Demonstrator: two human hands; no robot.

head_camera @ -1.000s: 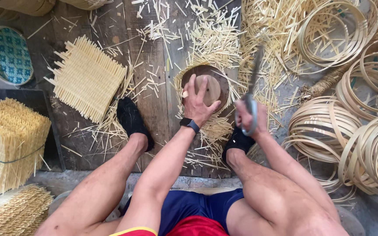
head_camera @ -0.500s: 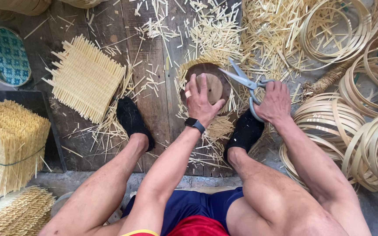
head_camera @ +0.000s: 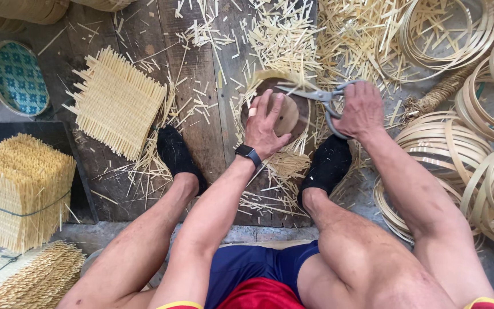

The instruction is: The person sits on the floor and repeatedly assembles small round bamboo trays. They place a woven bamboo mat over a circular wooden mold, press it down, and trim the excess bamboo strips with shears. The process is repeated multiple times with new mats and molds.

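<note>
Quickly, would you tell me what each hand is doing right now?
Left hand: open, pressed flat on the round wooden disc.
Right hand: closed around the scissors.

Black smartwatch screen [head_camera: 247, 152], left wrist

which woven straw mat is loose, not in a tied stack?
The single flat square mat lying alone on the wooden planks, upper left of the left hand. The tied stack at far left is bound with cord.
</note>
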